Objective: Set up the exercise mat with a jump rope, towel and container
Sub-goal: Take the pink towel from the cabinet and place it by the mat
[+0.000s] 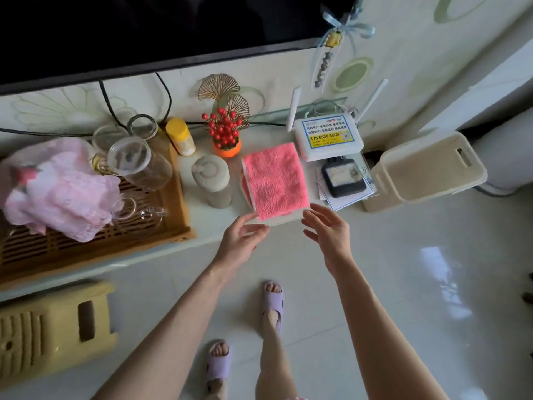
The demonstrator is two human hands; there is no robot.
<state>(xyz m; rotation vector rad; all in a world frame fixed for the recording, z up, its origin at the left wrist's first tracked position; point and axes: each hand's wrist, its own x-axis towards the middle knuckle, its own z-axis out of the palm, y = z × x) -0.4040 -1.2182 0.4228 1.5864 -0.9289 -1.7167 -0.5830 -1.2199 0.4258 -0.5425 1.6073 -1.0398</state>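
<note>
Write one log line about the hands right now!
pink towel: folded on counter, not gripped | left hand: open, by towel | right hand: open, by towel

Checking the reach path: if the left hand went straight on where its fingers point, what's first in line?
The folded pink towel. The left hand is open, fingertips close to the towel's near edge on the white counter; nothing shows between them. Contact can't be judged from one view.
</note>
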